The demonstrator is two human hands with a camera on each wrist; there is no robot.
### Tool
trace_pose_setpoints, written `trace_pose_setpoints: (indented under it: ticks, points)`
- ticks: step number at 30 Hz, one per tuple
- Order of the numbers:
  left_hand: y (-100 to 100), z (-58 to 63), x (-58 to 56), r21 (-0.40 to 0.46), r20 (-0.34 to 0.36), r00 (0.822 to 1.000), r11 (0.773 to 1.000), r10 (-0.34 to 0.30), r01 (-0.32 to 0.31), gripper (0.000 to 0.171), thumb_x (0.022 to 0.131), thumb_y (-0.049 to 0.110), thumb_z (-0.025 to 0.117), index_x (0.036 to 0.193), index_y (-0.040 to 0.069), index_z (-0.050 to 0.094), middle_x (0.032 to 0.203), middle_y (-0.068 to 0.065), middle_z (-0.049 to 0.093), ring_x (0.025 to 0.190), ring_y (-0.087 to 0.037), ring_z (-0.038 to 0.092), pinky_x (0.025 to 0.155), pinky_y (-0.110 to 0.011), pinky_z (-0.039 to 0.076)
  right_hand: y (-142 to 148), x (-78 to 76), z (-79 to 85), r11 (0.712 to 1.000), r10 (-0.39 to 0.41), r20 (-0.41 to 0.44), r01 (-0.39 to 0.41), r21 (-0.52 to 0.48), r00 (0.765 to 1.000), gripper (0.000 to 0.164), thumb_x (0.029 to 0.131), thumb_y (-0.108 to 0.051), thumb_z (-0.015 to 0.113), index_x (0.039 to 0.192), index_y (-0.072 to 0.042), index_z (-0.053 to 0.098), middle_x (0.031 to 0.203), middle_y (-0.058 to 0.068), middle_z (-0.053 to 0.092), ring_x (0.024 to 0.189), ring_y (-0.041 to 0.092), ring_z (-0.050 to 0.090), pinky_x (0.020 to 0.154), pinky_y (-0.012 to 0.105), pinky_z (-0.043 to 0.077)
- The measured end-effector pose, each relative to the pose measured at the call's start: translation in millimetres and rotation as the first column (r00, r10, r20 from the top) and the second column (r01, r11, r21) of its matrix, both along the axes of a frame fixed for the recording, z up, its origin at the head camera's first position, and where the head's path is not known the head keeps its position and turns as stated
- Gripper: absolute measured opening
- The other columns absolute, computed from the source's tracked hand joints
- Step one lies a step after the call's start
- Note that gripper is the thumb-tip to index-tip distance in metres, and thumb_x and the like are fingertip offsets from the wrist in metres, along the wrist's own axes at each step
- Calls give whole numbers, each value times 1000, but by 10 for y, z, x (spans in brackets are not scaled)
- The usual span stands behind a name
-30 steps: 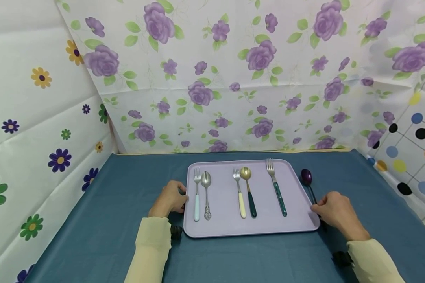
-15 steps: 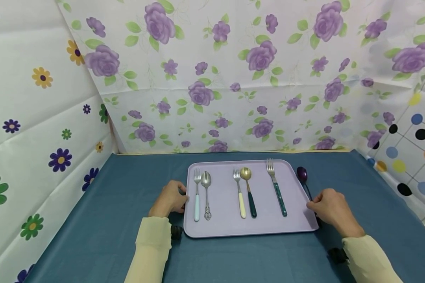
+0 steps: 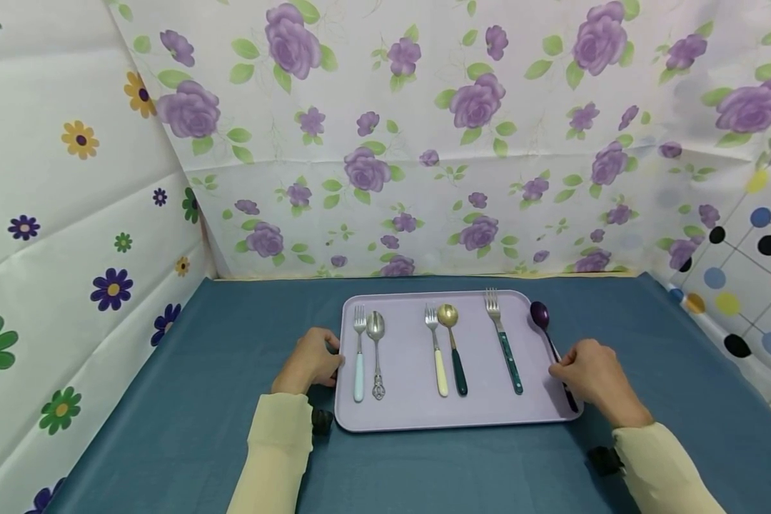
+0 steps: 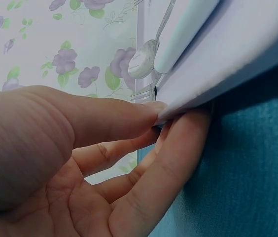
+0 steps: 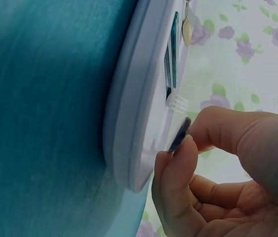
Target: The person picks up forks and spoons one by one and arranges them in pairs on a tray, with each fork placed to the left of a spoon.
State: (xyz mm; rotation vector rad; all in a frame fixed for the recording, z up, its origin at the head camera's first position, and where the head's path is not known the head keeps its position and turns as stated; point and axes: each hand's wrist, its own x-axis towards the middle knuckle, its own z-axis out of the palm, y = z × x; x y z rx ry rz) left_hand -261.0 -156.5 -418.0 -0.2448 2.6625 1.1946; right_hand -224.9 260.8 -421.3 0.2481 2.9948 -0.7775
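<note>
A dark purple spoon is pinched by its handle between the thumb and fingers of my right hand, over the right edge of the lilac tray. In the right wrist view only a short dark end of its handle shows past the fingertips. My left hand grips the tray's left rim; the left wrist view has the thumb on top and fingers curled beneath the rim. Nearest the spoon on the tray lies a green-handled fork.
On the tray's left lie a pale-blue-handled fork and an ornate silver spoon. Mid-tray are a cream-handled fork and a gold spoon with a dark green handle. A blue cloth covers the table; floral sheets wall it in.
My right hand has moved left with the purple spoon, from beside the tray to over its right edge. The left hand keeps its grip on the rim, and the other cutlery stays put.
</note>
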Motion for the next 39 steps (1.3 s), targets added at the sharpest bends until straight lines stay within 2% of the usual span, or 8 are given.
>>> trace_pose_setpoints:
  ticks: [13, 23, 33, 39]
  points:
    - [-11, -2, -3, 18, 0, 1000, 1000, -7, 7, 22, 89, 1, 62, 110, -3, 58, 86, -18, 61, 63, -21, 64, 56, -34, 59, -136, -62, 7, 1000, 16, -20, -15, 8, 1000, 18, 82, -15, 68, 69, -4, 67, 63, 6, 55, 55, 17, 51, 43, 28, 43]
    - [1, -1, 2, -1, -3, 1000, 1000, -1, 1, 22, 89, 1, 63, 110, -3, 58, 89, -18, 61, 65, -20, 63, 57, -34, 60, -201, -100, -20, 999, 32, -31, -32, 10, 999, 17, 82, -16, 68, 71, -3, 67, 64, 7, 56, 55, 17, 51, 43, 28, 43]
    - [-15, 16, 11, 7, -3, 1000, 1000, -8, 8, 21, 89, 0, 63, 108, -3, 58, 87, -17, 62, 64, -20, 64, 56, -33, 59, -262, -144, -60, 999, 48, -45, -48, -6, 998, 24, 81, -15, 68, 61, -6, 60, 56, 5, 54, 51, 16, 51, 43, 27, 41]
    - [-3, 23, 9, 7, 6, 1000, 1000, -10, 10, 21, 89, 1, 63, 109, -3, 58, 90, -18, 61, 65, -20, 63, 57, -34, 59, -286, -146, -85, 999, 34, -39, -34, -14, 999, 23, 81, -13, 68, 62, -4, 60, 58, 6, 56, 52, 17, 53, 43, 28, 43]
